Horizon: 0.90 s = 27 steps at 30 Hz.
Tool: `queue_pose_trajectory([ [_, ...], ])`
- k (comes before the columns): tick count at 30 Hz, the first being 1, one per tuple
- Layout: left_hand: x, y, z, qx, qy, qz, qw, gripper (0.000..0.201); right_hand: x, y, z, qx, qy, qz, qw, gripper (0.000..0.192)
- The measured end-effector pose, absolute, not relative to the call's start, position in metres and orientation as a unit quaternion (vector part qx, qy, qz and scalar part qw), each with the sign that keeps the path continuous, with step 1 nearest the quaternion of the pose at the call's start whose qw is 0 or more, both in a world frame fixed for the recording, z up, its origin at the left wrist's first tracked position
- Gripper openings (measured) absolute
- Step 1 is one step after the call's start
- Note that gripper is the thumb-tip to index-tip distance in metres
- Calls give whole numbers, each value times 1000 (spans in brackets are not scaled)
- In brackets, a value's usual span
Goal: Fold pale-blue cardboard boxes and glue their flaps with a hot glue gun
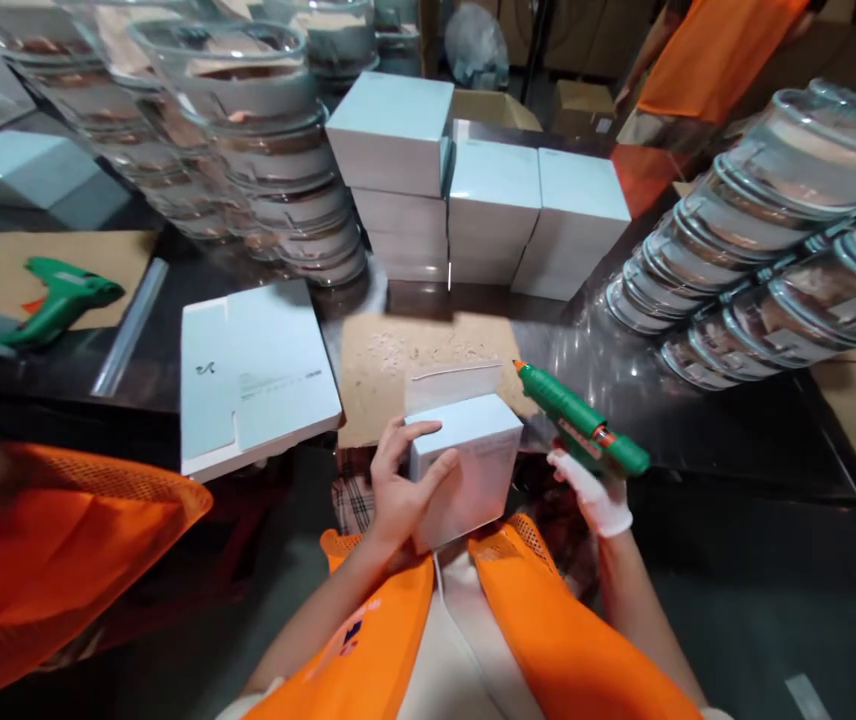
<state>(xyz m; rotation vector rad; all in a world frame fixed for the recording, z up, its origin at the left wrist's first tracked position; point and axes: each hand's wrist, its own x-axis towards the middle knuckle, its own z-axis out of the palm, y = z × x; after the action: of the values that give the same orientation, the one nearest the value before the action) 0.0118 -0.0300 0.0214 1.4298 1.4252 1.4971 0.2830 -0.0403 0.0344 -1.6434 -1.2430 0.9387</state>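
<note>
Centrally, low in frame: white box (465, 468) at table (735, 430) edge, clasped by bare left hand (398, 490). Right of it, green glue gun (582, 425) gripped in gloved right hand (599, 498), nozzle aimed at box flap.

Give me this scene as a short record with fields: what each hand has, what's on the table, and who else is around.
left hand: grips a white box, flap raised
right hand: gloved, holds a green glue gun, nozzle toward the flap
under box: cardboard sheet
left of box: flat box blanks
behind: stacked white boxes
both sides: stacked glass bowls
far left: second glue gun
others: orange sleeve at left
</note>
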Motion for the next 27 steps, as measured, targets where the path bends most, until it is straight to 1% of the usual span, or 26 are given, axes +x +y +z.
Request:
queue_pose_trajectory([
  [2, 10, -28, 22, 525, 542, 566, 332, 31, 283, -20, 31, -672, -450, 420, 412, 55],
  [5, 8, -25, 26, 516, 528, 572, 357, 32, 278, 18, 32, -678, -418, 486, 360, 70],
  [7, 7, -23, 28, 513, 515, 583, 364, 32, 280, 38, 36, -687, -410, 503, 327, 71],
  [9, 5, -23, 30, 509, 507, 593, 364, 33, 286, 48, 44, -708, -412, 484, 307, 62],
  [12, 2, -23, 33, 506, 500, 598, 369, 35, 292, 45, 64, -749, -422, 412, 302, 40],
  [14, 3, -22, 34, 509, 491, 593, 384, 39, 285, 37, 78, -744, -445, 370, 334, 28],
  [15, 4, -21, 35, 513, 485, 588, 395, 42, 277, 34, 84, -717, -466, 377, 355, 27],
  [18, 11, -20, 35, 516, 471, 576, 424, 48, 251, 27, 92, -587, -498, 491, 407, 45],
  [20, 16, -18, 34, 502, 459, 588, 438, 46, 241, 25, 91, -541, -474, 543, 434, 50],
  [22, 19, -15, 32, 476, 427, 625, 448, 43, 242, 21, 89, -526, -472, 543, 453, 53],
  [23, 20, -13, 31, 468, 405, 644, 449, 45, 246, 19, 89, -507, -500, 541, 446, 58],
  [25, 19, -8, 30, 470, 368, 669, 442, 52, 255, 13, 91, -449, -589, 532, 411, 73],
  [26, 18, -6, 30, 482, 359, 670, 435, 51, 259, 11, 93, -418, -635, 518, 393, 77],
  [27, 16, -4, 30, 499, 356, 665, 428, 46, 261, 9, 96, -394, -675, 495, 379, 75],
])
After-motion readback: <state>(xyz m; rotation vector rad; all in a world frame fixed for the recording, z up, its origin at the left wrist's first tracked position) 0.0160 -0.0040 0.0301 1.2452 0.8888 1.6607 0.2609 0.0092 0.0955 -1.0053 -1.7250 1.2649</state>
